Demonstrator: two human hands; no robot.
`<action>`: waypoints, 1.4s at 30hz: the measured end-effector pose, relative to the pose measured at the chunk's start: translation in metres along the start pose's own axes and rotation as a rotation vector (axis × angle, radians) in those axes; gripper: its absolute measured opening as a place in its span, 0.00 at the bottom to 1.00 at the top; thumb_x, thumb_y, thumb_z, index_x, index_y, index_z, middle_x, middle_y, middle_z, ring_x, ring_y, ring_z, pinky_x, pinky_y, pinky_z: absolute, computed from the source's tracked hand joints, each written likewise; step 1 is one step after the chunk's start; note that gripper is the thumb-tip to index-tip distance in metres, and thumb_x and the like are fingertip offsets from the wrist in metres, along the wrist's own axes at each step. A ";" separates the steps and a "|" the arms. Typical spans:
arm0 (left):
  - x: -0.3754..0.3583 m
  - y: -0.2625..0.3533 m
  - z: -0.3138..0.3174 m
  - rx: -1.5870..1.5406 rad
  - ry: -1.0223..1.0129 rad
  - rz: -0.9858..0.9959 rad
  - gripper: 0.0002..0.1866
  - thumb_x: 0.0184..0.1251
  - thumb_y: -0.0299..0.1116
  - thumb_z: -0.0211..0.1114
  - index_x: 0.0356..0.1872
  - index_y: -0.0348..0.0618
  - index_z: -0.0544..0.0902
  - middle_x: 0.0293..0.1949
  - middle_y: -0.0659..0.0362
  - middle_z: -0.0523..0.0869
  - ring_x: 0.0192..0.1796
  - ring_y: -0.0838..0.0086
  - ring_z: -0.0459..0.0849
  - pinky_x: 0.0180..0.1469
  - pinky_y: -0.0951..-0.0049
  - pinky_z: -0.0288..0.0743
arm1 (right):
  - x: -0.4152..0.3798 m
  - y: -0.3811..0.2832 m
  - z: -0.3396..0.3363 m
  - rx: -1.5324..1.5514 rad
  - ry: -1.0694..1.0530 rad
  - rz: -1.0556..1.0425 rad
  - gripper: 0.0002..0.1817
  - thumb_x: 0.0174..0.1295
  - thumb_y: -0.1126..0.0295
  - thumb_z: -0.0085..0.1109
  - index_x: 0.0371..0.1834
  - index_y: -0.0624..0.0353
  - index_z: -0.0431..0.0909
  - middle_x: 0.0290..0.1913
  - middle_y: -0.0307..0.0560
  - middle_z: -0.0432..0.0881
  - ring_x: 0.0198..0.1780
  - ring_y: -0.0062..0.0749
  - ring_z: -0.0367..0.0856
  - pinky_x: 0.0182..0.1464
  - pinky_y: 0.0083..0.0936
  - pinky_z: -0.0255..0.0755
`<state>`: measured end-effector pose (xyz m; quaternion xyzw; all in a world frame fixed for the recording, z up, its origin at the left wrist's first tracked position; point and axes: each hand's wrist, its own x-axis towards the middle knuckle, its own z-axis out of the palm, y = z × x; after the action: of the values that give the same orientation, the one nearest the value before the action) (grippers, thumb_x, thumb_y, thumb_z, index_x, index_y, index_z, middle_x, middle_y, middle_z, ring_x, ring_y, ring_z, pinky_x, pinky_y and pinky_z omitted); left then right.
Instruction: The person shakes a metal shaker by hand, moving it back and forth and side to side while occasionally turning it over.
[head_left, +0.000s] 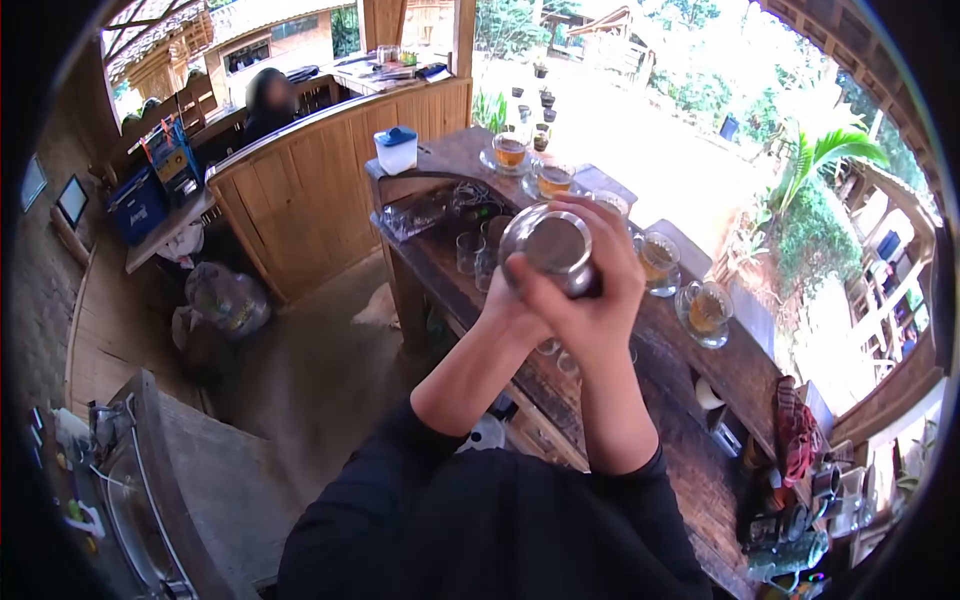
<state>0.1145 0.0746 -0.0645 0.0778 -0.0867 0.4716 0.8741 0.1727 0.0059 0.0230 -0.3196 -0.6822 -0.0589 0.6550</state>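
Observation:
A shiny metal shaker [556,246] is raised in front of me, its round end facing the camera. My right hand [600,265] is closed over its right side, fingers wrapped across the top and thumb along the near side. From below and left, my left hand [515,300] grips it too, with its fingers mostly hidden behind the metal. Beyond my hands, several glass cups of amber drink stand on saucers along the wooden counter, among them a far cup [510,154] and a near cup [707,310].
Empty-looking glasses [468,252] sit on the lower counter shelf. A blue-lidded plastic tub [397,150] stands at the counter's far end. A person [270,105] is behind the wooden partition [340,170]. A red cloth [795,435] hangs at right; a plastic bag [225,300] lies left.

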 end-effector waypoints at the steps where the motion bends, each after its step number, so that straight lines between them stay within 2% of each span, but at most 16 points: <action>1: -0.014 -0.002 0.002 0.009 -0.036 0.004 0.23 0.75 0.47 0.46 0.59 0.39 0.71 0.56 0.53 0.76 0.58 0.66 0.77 0.60 0.62 0.74 | -0.001 -0.003 -0.004 -0.009 0.012 -0.021 0.24 0.35 0.71 0.74 0.41 0.62 0.81 0.46 0.55 0.81 0.48 0.48 0.82 0.48 0.36 0.76; 6: -0.045 0.011 0.053 -0.096 -0.386 -0.240 0.46 0.60 0.63 0.60 0.71 0.43 0.58 0.70 0.52 0.62 0.68 0.57 0.67 0.57 0.40 0.74 | -0.012 -0.038 -0.033 0.235 -0.024 -0.805 0.19 0.45 0.73 0.69 0.44 0.49 0.82 0.48 0.44 0.82 0.50 0.44 0.82 0.55 0.43 0.74; 8: -0.034 0.017 0.051 0.169 -0.462 -0.164 0.40 0.69 0.62 0.48 0.70 0.39 0.59 0.61 0.43 0.73 0.60 0.54 0.76 0.61 0.54 0.71 | -0.022 -0.020 -0.024 0.241 0.023 -0.812 0.20 0.42 0.71 0.71 0.43 0.50 0.82 0.48 0.42 0.82 0.51 0.46 0.81 0.55 0.46 0.73; 12: -0.028 0.007 0.008 0.038 -0.046 -0.114 0.30 0.75 0.53 0.43 0.62 0.36 0.69 0.57 0.47 0.78 0.56 0.61 0.80 0.60 0.59 0.73 | -0.012 0.000 -0.008 0.000 0.100 -0.035 0.25 0.34 0.68 0.72 0.42 0.59 0.81 0.44 0.53 0.82 0.50 0.51 0.82 0.53 0.48 0.75; 14: -0.025 0.008 -0.002 -0.056 -0.343 -0.217 0.28 0.77 0.52 0.41 0.62 0.39 0.71 0.57 0.50 0.78 0.58 0.61 0.79 0.61 0.58 0.73 | -0.011 -0.025 -0.023 -0.024 0.107 -0.188 0.25 0.44 0.56 0.73 0.43 0.56 0.79 0.43 0.52 0.81 0.51 0.50 0.80 0.54 0.45 0.73; 16: -0.044 0.007 0.040 0.329 -0.147 -0.114 0.39 0.68 0.62 0.51 0.68 0.39 0.63 0.65 0.49 0.70 0.65 0.59 0.71 0.59 0.54 0.75 | -0.018 -0.052 -0.053 0.075 -0.163 -0.448 0.26 0.38 0.60 0.76 0.42 0.60 0.80 0.47 0.47 0.82 0.52 0.53 0.80 0.56 0.52 0.72; 19: -0.039 0.018 0.056 0.195 -0.420 -0.130 0.37 0.70 0.60 0.51 0.68 0.40 0.63 0.66 0.51 0.69 0.62 0.60 0.73 0.60 0.55 0.75 | -0.025 -0.023 -0.027 0.242 -0.018 -0.719 0.25 0.40 0.62 0.76 0.44 0.55 0.81 0.48 0.45 0.81 0.53 0.49 0.79 0.55 0.52 0.71; 22: -0.023 0.012 0.027 0.224 -0.219 -0.056 0.30 0.73 0.55 0.44 0.59 0.38 0.72 0.51 0.49 0.80 0.51 0.63 0.82 0.54 0.61 0.78 | -0.014 0.000 -0.002 0.045 0.014 -0.156 0.28 0.34 0.68 0.76 0.44 0.56 0.80 0.47 0.57 0.81 0.49 0.52 0.80 0.51 0.44 0.74; 25: -0.017 0.012 0.009 -0.125 -0.249 -0.175 0.24 0.74 0.48 0.48 0.57 0.36 0.74 0.51 0.51 0.81 0.50 0.63 0.82 0.54 0.61 0.78 | -0.006 -0.020 -0.010 -0.027 0.066 -0.171 0.28 0.32 0.67 0.77 0.43 0.56 0.81 0.47 0.56 0.81 0.49 0.50 0.80 0.49 0.43 0.75; 28: -0.040 0.015 0.065 0.249 -0.248 -0.219 0.39 0.69 0.63 0.47 0.65 0.36 0.66 0.53 0.45 0.79 0.52 0.61 0.82 0.54 0.60 0.78 | -0.031 -0.017 0.028 0.148 0.378 -0.831 0.20 0.46 0.62 0.69 0.43 0.57 0.81 0.47 0.46 0.82 0.50 0.50 0.80 0.51 0.44 0.73; 30: -0.037 0.023 0.059 0.110 -0.428 -0.294 0.39 0.69 0.64 0.46 0.66 0.38 0.65 0.53 0.45 0.79 0.50 0.61 0.83 0.52 0.61 0.80 | -0.030 -0.007 0.008 0.082 0.198 -0.742 0.20 0.45 0.63 0.69 0.43 0.57 0.81 0.47 0.46 0.82 0.51 0.51 0.79 0.52 0.45 0.73; 32: -0.024 0.024 0.044 0.065 -0.122 -0.205 0.33 0.71 0.59 0.46 0.63 0.39 0.68 0.53 0.50 0.79 0.48 0.63 0.83 0.52 0.61 0.80 | -0.027 -0.006 -0.010 -0.056 -0.137 -0.533 0.22 0.44 0.65 0.68 0.45 0.57 0.80 0.47 0.47 0.82 0.53 0.53 0.78 0.55 0.48 0.72; 34: -0.017 0.012 0.000 -0.059 -0.323 -0.063 0.35 0.69 0.57 0.54 0.65 0.39 0.65 0.63 0.52 0.72 0.59 0.62 0.76 0.63 0.61 0.71 | -0.019 0.000 0.005 0.045 0.004 -0.118 0.23 0.42 0.66 0.67 0.45 0.61 0.79 0.46 0.51 0.82 0.53 0.55 0.78 0.58 0.49 0.71; 35: -0.012 0.014 -0.002 0.237 0.045 -0.025 0.24 0.74 0.48 0.46 0.58 0.40 0.73 0.50 0.53 0.81 0.52 0.63 0.82 0.56 0.62 0.78 | -0.018 -0.005 0.001 -0.001 0.040 -0.127 0.24 0.42 0.66 0.66 0.45 0.63 0.79 0.47 0.53 0.81 0.52 0.55 0.78 0.58 0.48 0.71; 38: -0.029 0.007 0.034 0.053 -0.050 -0.359 0.30 0.74 0.54 0.46 0.61 0.37 0.71 0.53 0.49 0.80 0.54 0.63 0.81 0.56 0.62 0.77 | -0.025 -0.046 -0.039 -0.155 -0.102 -0.290 0.27 0.44 0.52 0.77 0.43 0.53 0.76 0.47 0.52 0.77 0.51 0.53 0.78 0.50 0.51 0.75; 42: -0.040 -0.002 0.067 0.245 -0.339 -0.163 0.38 0.70 0.63 0.46 0.67 0.40 0.64 0.56 0.49 0.78 0.52 0.64 0.82 0.54 0.61 0.78 | -0.025 -0.038 -0.044 -0.082 -0.216 -0.442 0.24 0.47 0.54 0.66 0.46 0.56 0.80 0.47 0.49 0.81 0.53 0.51 0.78 0.58 0.51 0.69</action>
<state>0.0891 0.0262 -0.0083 0.2682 -0.1681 0.3865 0.8663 0.1898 -0.0549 0.0189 -0.1935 -0.7985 -0.1938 0.5362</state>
